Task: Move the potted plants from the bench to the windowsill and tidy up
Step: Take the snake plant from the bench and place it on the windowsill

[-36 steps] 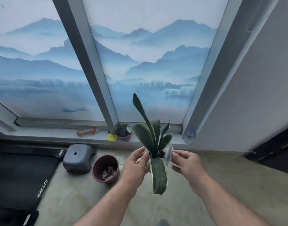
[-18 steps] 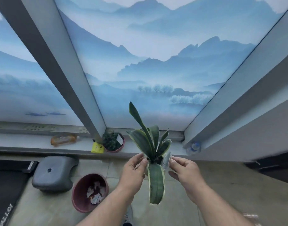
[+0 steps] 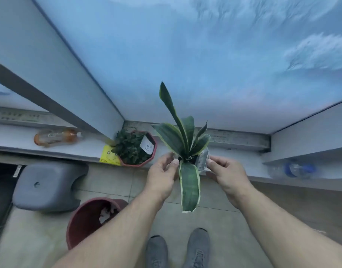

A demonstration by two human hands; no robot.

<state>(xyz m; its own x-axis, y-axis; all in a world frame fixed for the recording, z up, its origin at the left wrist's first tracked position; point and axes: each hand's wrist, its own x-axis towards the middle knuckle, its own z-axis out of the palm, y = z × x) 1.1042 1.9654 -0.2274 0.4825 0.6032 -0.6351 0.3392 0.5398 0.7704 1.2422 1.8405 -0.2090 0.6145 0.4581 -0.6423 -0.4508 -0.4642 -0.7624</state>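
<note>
A snake plant (image 3: 182, 140) with green, yellow-edged leaves stands in a small clear pot that I hold between both hands at the front edge of the white windowsill (image 3: 234, 161). My left hand (image 3: 162, 176) pinches the pot's left rim. On the right rim my right hand (image 3: 227, 175) pinches it too. One long leaf droops toward me and hides most of the pot. Whether the pot touches the sill I cannot tell. A small dark-leaved plant in a red octagonal pot (image 3: 136, 149) with a white tag sits on the sill just to the left.
An orange bottle (image 3: 56, 136) lies on the sill at left; a clear bottle with a blue label (image 3: 292, 169) lies at right. A yellow card (image 3: 109, 156) leans by the red pot. On the floor stand a grey stool (image 3: 48, 185) and a dark red pot (image 3: 92, 219) holding scraps.
I have stepped up to the window and my view has tilted down. The snake plant, held in both hands, has come forward from over the floor to the sill's edge.
</note>
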